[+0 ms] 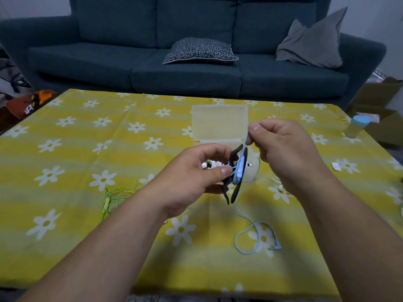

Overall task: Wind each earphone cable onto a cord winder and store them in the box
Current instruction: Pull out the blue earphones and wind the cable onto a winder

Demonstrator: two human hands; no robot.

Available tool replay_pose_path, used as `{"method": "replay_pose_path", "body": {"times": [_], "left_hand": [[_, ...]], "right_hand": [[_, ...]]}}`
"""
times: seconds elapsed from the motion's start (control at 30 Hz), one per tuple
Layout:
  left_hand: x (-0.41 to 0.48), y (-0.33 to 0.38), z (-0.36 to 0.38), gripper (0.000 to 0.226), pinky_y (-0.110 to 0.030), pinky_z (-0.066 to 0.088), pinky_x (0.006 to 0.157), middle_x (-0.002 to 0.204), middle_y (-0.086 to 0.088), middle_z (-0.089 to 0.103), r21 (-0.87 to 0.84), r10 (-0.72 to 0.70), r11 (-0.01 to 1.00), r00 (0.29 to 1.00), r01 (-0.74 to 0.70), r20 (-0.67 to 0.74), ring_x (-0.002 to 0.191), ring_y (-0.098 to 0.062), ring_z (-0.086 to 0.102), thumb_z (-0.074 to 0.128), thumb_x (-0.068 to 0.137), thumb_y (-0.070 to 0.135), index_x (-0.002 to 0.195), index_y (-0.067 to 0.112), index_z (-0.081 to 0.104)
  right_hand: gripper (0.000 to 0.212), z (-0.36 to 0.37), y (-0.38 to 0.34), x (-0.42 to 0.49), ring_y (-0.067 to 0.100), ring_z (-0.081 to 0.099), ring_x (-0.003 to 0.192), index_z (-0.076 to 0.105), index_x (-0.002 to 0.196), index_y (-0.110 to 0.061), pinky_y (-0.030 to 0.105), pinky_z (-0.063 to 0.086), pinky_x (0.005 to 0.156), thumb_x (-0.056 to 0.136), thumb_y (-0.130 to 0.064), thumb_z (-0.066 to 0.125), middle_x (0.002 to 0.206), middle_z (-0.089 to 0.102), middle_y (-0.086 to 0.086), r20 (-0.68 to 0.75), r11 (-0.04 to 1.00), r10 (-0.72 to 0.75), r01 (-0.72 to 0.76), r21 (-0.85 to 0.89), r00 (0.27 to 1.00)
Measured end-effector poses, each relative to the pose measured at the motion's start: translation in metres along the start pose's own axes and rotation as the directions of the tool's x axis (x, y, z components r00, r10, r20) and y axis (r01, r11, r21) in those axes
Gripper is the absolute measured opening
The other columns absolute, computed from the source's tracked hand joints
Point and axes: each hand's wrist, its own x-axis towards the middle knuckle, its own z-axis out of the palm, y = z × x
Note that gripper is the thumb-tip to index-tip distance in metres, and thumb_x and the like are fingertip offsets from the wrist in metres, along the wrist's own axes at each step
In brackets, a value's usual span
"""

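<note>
Blue, thin and limp, the earphone cable (246, 215) is the thing you are handling. Part of it is wrapped on the black cord winder (235, 152), and the rest trails down to the worktop (87, 153), where it lies in a loose loop ending at the plug (277, 247). Your left hand (196, 171) grips the winder, thumb pressed on the wound turns near its middle. Your right hand (281, 149) pinches a strand of the cable between thumb and fingers just above the winder's upper prongs. You hold the winder in the air just in front of the translucent box (219, 123), whose lid stands open. Small white and dark pieces show inside it behind your left hand, too hidden to name. I judge the cable to be very light and soft, with no stiffness of its own, so it will likely slip off the winder unless you keep it taut. Pinch it close to the winder, not far down the tail. The winder looks like flexible, rubbery plastic with 2 forked ends and is best held by its waist. Take care at the inline remote (241, 167), a stiff spot that may not bend round the core. 1 green earphone (113, 196) lies unwound on the worktop to your left.
</note>
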Motion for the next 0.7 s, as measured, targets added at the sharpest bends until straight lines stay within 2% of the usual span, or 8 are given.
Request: {"method": "replay_pose_path", "body": {"times": [0.07,0.13,0.23,0.33,0.4,0.47,0.57,0.7], "left_hand": [[-0.001,0.001,0.001,0.019,-0.035,0.058,0.075,0.100,0.000,0.064,-0.051,0.000,0.999,1.000,0.001,0.018,0.081,-0.019,0.064,0.057,0.096,0.002,0.112,0.008,0.065],[-0.001,0.002,0.003,0.020,-0.033,0.057,0.072,0.103,-0.002,0.064,-0.105,0.012,0.994,1.000,-0.011,0.003,0.081,-0.019,0.064,0.057,0.095,0.003,0.113,0.009,0.064],[0.000,0.002,0.003,0.019,-0.031,0.056,0.070,0.106,-0.003,0.064,-0.158,0.032,0.987,0.997,-0.042,-0.065,0.082,-0.018,0.066,0.059,0.094,0.002,0.107,0.013,0.066],[0.002,0.002,-0.001,0.019,-0.032,0.057,0.070,0.102,-0.004,0.062,-0.185,0.051,0.979,0.986,-0.080,-0.158,0.080,-0.016,0.065,0.058,0.094,0.001,0.105,0.014,0.065],[0.003,0.001,-0.004,0.019,-0.031,0.056,0.069,0.101,-0.007,0.062,-0.181,0.054,0.979,0.976,-0.093,-0.210,0.082,-0.018,0.064,0.056,0.095,0.001,0.109,0.012,0.063],[0.005,0.001,-0.006,0.019,-0.033,0.058,0.074,0.099,-0.011,0.064,-0.184,0.042,0.979,0.970,-0.088,-0.238,0.086,-0.023,0.064,0.055,0.096,0.003,0.111,0.013,0.063],[0.006,0.000,-0.006,0.017,-0.039,0.055,0.081,0.093,-0.011,0.065,-0.203,0.022,0.976,0.965,-0.077,-0.261,0.088,-0.028,0.064,0.055,0.097,0.006,0.108,0.015,0.062],[0.007,0.000,-0.008,0.015,-0.034,0.053,0.078,0.081,-0.006,0.068,-0.251,0.001,0.965,0.956,-0.079,-0.295,0.075,-0.018,0.065,0.053,0.098,0.008,0.107,0.017,0.061]], "right_hand": [[0.035,0.004,0.005,0.001,0.011,0.032,0.050,0.064,0.064,-0.016,0.031,0.027,0.058,0.095,-0.030,0.057,0.056,0.037,-0.003,0.004,0.999,0.034,-0.034,0.005,0.999],[0.035,0.009,0.009,0.000,0.014,0.032,0.051,0.065,0.065,-0.011,0.033,0.026,0.058,0.095,-0.028,0.058,0.057,0.041,0.000,0.042,0.994,0.112,-0.112,0.006,0.993],[0.036,0.017,0.014,-0.003,0.018,0.026,0.054,0.061,0.075,0.005,0.038,0.019,0.056,0.091,-0.027,0.062,0.063,0.041,0.008,0.204,0.969,0.240,-0.247,0.010,0.949],[0.037,0.019,0.016,-0.007,0.018,0.022,0.052,0.064,0.072,0.001,0.035,0.016,0.052,0.093,-0.029,0.062,0.057,0.037,0.005,0.288,0.950,0.310,-0.307,-0.058,0.906],[0.040,0.020,0.015,-0.009,0.017,0.024,0.049,0.066,0.060,-0.015,0.031,0.020,0.049,0.097,-0.031,0.060,0.053,0.038,-0.001,0.317,0.946,0.323,-0.313,-0.084,0.892],[0.047,0.020,0.015,-0.010,0.017,0.026,0.050,0.064,0.054,-0.020,0.030,0.022,0.049,0.099,-0.031,0.057,0.052,0.039,-0.004,0.370,0.949,0.314,-0.301,-0.096,0.874],[0.043,0.022,0.012,-0.014,0.015,0.026,0.050,0.062,0.062,-0.018,0.031,0.022,0.050,0.101,-0.032,0.052,0.050,0.038,-0.007,0.484,0.954,0.293,-0.284,-0.095,0.824],[0.040,0.021,0.011,-0.019,0.013,0.025,0.049,0.061,0.075,-0.010,0.031,0.020,0.052,0.106,-0.024,0.041,0.049,0.036,-0.007,0.557,0.953,0.271,-0.299,-0.042,0.785]]}}
